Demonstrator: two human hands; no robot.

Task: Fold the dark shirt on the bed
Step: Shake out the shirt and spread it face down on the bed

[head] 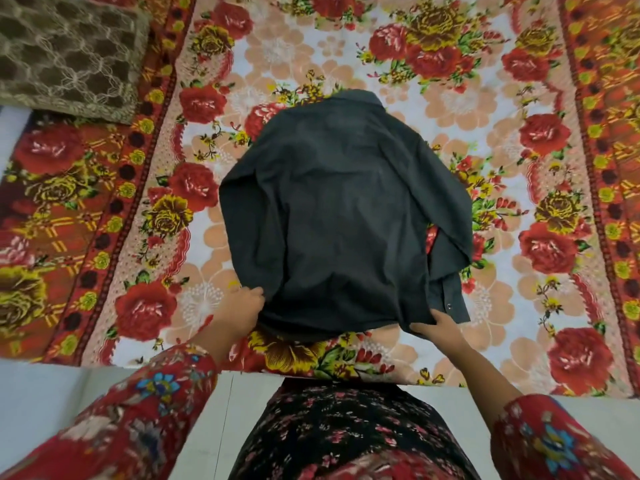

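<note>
The dark shirt [343, 209] lies back-up in the middle of the floral bed cover [398, 81], collar at the far end and hem toward me. Its left sleeve is folded in along the side; the right sleeve hangs loose down the right edge, cuff with a button near the hem. My left hand [242, 310] pinches the near left corner of the hem. My right hand [438, 325] grips the near right corner of the hem, thumb on top of the cloth. Both hands hold the hem slightly lifted off the bed.
A brown patterned cushion [65, 50] lies at the far left corner of the bed. The bed's near edge runs across just in front of my body, with pale floor [41, 396] below it. Floral cover surrounds the shirt on all sides.
</note>
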